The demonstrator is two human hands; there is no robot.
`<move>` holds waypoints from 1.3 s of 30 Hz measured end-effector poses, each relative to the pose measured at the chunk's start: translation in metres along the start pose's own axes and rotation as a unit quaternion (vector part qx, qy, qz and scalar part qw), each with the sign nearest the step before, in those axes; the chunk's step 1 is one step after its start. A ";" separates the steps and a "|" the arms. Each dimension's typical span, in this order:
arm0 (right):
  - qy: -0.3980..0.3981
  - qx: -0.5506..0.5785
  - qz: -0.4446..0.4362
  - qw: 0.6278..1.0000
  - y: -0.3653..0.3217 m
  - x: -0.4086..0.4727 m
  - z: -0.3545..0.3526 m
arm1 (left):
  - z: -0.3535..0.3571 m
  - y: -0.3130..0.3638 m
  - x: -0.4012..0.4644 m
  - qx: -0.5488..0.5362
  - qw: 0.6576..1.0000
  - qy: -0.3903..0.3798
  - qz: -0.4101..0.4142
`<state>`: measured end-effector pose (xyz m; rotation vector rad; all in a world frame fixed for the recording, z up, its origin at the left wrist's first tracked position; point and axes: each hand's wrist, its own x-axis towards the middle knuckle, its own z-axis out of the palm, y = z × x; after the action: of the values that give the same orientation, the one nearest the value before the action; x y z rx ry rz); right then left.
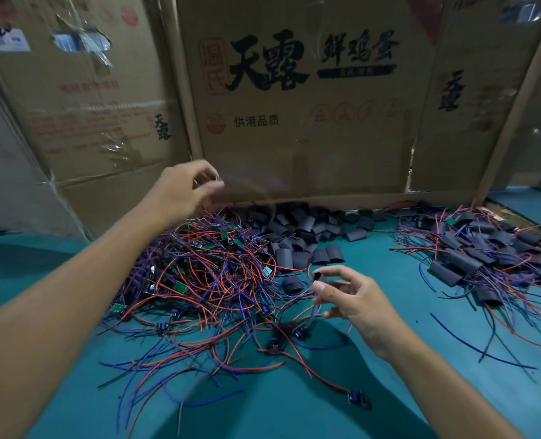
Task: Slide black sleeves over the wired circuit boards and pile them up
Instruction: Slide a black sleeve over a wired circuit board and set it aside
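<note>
A tangled heap of wired circuit boards [206, 274], small green boards with red, blue and purple leads, lies left of centre on the teal table. Loose black sleeves [297, 232] are heaped behind it against the cardboard. At the right sits a pile of sleeved boards [484, 251]. My left hand [187, 188] is raised above the back of the heap, its fingertips pinched together on thin blurred wires. My right hand [354, 299] hovers at the heap's right edge and pinches a small black sleeve [317, 276] between thumb and forefinger.
Flattened cardboard boxes [294, 128] stand upright as a wall along the back of the table. Stray wired boards [358, 399] and loose wires lie on the teal surface [389, 391] near me. A table edge shows at the far right.
</note>
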<state>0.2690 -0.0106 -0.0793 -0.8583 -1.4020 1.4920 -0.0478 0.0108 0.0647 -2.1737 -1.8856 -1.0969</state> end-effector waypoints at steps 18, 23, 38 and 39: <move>-0.012 -0.282 -0.077 0.956 0.015 0.001 -0.005 | 0.082 0.055 -0.124 -0.747 0.587 0.193 -0.245; -0.108 -0.169 -0.055 0.978 0.008 -0.013 0.017 | 0.077 0.059 -0.125 -0.796 0.538 0.163 -0.225; -0.325 0.192 0.095 0.921 -0.003 -0.036 0.045 | 0.080 0.070 -0.126 -0.820 0.515 0.162 -0.188; -0.332 0.203 0.093 0.917 -0.003 -0.036 0.045 | 0.080 0.071 -0.126 -0.819 0.517 0.163 -0.190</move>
<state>0.2411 -0.0603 -0.0738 -0.2206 -1.4040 2.2591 0.0525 -0.0744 -0.0350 -1.0831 -0.7716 -4.0451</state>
